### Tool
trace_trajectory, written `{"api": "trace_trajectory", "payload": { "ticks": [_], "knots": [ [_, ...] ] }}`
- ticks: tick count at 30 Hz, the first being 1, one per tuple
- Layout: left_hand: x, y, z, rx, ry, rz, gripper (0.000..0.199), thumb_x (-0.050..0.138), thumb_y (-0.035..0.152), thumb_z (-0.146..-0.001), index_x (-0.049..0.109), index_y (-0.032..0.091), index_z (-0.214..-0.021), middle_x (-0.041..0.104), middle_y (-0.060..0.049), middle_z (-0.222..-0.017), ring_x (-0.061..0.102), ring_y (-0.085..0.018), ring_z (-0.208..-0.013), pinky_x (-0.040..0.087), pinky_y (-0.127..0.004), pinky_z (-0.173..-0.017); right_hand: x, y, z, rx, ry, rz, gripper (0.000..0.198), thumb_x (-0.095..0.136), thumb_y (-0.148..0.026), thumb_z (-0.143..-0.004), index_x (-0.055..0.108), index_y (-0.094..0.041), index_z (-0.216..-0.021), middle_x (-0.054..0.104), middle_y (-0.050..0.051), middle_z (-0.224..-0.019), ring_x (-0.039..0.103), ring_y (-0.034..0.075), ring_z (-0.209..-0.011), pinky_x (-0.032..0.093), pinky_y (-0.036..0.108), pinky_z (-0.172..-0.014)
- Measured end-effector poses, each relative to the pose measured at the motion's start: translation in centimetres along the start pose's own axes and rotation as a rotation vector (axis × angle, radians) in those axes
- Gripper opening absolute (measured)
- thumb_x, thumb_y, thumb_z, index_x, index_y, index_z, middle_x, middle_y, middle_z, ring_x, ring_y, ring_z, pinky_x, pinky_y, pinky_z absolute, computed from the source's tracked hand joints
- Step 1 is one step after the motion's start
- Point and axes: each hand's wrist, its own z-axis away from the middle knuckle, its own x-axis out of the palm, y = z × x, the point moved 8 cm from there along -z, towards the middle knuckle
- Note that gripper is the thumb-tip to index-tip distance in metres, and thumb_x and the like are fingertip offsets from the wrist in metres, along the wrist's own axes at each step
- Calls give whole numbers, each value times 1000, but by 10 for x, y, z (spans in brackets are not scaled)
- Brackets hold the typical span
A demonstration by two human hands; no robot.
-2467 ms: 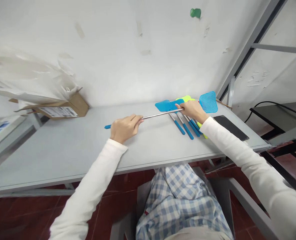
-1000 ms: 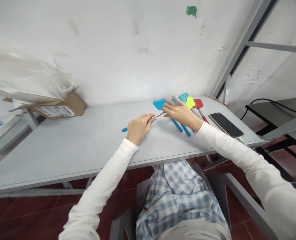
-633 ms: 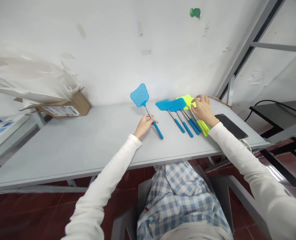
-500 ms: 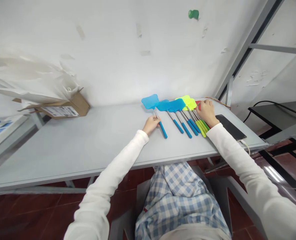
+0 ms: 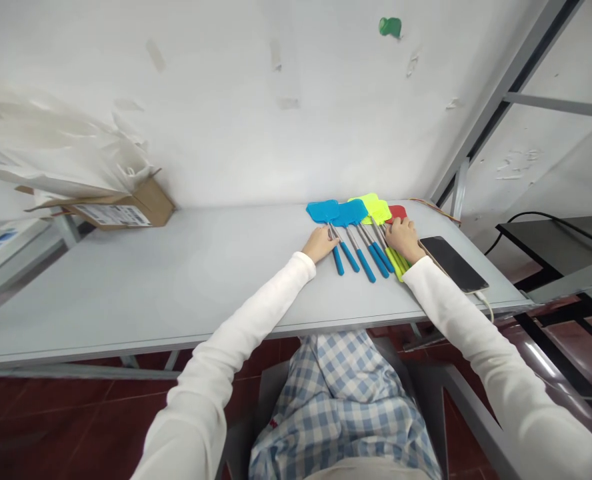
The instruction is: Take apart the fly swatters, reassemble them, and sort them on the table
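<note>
The white wall fills the upper half of the frame, and the grey desk runs across the middle. Checked cloth covers the lap at lower centre, and a carton sits on the desk's far left.

Right of centre, the swatters lie in a row, heads overlapping near the wall and handles toward the person: blue ones leftmost, then yellow ones, with a red head at the right end.

The left hand comes in from the left, its fingers closed on the shaft of the end blue swatter. That swatter's long axis runs down the frame, leaning slightly right, with its handle below and right of the fingertips; the left hand is clearly the nearer. The right hand is at the row's other end, fingers bent over the shafts below the red head; whether it grips any is hidden.

Just right of it lies a phone, with a white cable at its lower end.
</note>
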Motion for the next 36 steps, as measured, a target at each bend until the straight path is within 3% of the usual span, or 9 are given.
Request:
{"api": "trace_trajectory", "payload": {
  "ticks": [6,9,12,18,22,26,28,32,36],
  "knots": [
    [7,10,6,-26,135,-121,62,50,38,-93,35,5,-144,37,-25,-143,39,-36,-134,32,-47,-111,7,-5,-2,-59,41,-63,26,39,-22,-86,52,-5,-101,51,31,-108,48,41,-106,43,57,-83],
    [15,5,10,22,31,-101,68,40,47,-96,25,11,-151,23,-21,-155,27,-37,-142,25,-48,-116,11,-22,2,-145,6,-96,24,38,-19,-86,52,-7,-100,54,28,-104,48,40,-104,41,60,-87],
    [12,-13,15,54,-36,-104,64,38,49,-96,32,14,-149,28,-19,-154,26,-33,-144,22,-46,-118,14,-47,8,-144,-74,-144,23,40,-16,-85,55,-7,-99,55,25,-102,50,38,-103,41,58,-91],
    [-30,-64,30,78,-8,-181,55,41,44,-94,43,12,-139,36,-18,-147,33,-28,-141,24,-41,-119,8,-113,24,-202,-302,-480,14,47,-18,-86,60,-14,-90,62,14,-89,56,30,-105,44,46,-98],
    [-66,-98,41,6,-60,-266,49,42,33,-91,45,14,-136,38,-16,-146,37,-26,-139,28,-40,-117,14,-138,36,-118,-537,-937,24,51,-21,-87,56,-15,-109,65,10,-104,66,20,-82,53,40,-86],
    [-95,-86,50,-53,66,-397,53,37,30,-94,39,13,-144,27,-20,-154,27,-33,-144,25,-53,-116,23,-137,37,-64,-571,-1161,17,53,-25,-87,55,-19,-103,61,10,-118,65,12,-72,57,34,-76],
    [-88,-53,49,30,98,-380,52,36,37,-96,41,18,-144,28,-16,-156,24,-33,-145,22,-57,-116,25,-129,31,-84,-493,-1162,13,52,-29,-88,55,-20,-98,62,8,-113,62,11,-70,56,30,-70],
    [-34,7,35,159,-61,-317,54,44,51,-94,45,30,-144,26,-6,-159,15,-39,-147,14,-67,-114,18,-102,16,-133,-238,-1004,15,47,-28,-86,57,-20,-94,63,7,-102,55,12,-69,53,27,-64],
    [4,9,21,155,-196,-333,57,52,53,-90,44,36,-144,23,-1,-161,8,-39,-148,1,-71,-112,11,-74,9,-121,-135,-899,17,42,-24,-84,58,-19,-89,62,7,-99,56,12,-68,52,30,-70]
  ]
}}
